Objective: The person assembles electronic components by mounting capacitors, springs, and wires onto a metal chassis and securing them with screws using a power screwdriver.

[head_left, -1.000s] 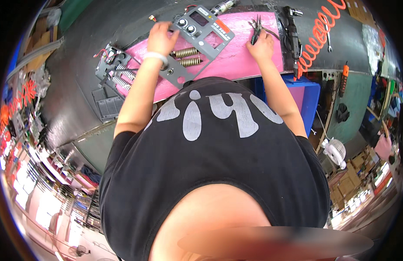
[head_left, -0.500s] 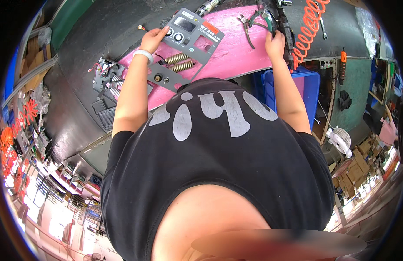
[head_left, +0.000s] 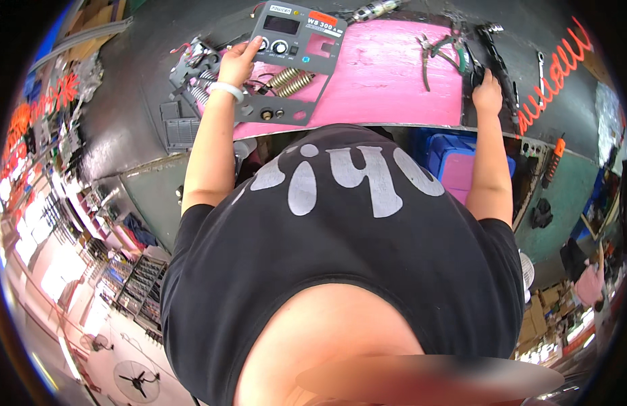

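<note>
The left hand sits at the upper middle-left of the frame, fingers laid over the left edge of the grey panel, near its knobs; it looks like a light hold on the edge, though how far the fingers wrap under cannot be told. The panel lies flat on the pink mat, its long axis running from upper right to lower left, display end toward the top of the frame, socket end toward the person's body, with two springs on its lower half. The right hand is well apart, at the upper right, curled down on a black tool at the mat's right edge; whether it has truly closed on it cannot be told. Pliers lie just left of that hand, handles pointing down-frame. The left hand is nearer the panel by far.
</note>
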The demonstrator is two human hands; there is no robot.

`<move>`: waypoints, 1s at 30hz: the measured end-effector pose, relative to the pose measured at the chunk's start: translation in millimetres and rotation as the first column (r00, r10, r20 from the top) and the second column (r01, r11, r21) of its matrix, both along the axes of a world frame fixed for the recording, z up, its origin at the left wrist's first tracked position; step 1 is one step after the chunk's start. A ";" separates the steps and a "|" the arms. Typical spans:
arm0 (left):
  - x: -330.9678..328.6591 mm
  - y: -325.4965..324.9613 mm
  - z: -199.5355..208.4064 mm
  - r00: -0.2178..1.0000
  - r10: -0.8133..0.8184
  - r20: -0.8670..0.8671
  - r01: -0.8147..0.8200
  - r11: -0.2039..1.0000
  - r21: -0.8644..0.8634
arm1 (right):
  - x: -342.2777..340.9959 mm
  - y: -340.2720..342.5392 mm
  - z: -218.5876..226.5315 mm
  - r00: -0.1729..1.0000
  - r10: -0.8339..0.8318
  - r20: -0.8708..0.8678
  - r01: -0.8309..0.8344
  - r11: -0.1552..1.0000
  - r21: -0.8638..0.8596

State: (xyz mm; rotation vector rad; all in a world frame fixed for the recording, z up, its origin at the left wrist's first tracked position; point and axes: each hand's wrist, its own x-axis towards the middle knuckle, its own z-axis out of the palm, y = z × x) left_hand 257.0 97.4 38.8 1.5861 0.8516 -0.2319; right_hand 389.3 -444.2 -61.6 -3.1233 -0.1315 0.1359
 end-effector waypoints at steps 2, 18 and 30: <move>3.6 5.0 -6.0 0.994 0.109 -0.025 -0.110 0.993 -0.041 | 2.3 3.1 6.4 0.994 0.051 -0.095 -0.051 0.999 0.006; -4.2 29.7 -92.2 0.980 0.185 0.072 -0.199 0.900 0.389 | -48.2 211.0 60.2 0.888 0.430 -0.163 -0.137 0.585 0.799; 19.7 47.9 -74.1 0.745 -0.643 0.175 0.220 0.485 0.846 | -57.5 379.5 90.6 0.658 0.749 -0.073 -0.731 0.659 0.177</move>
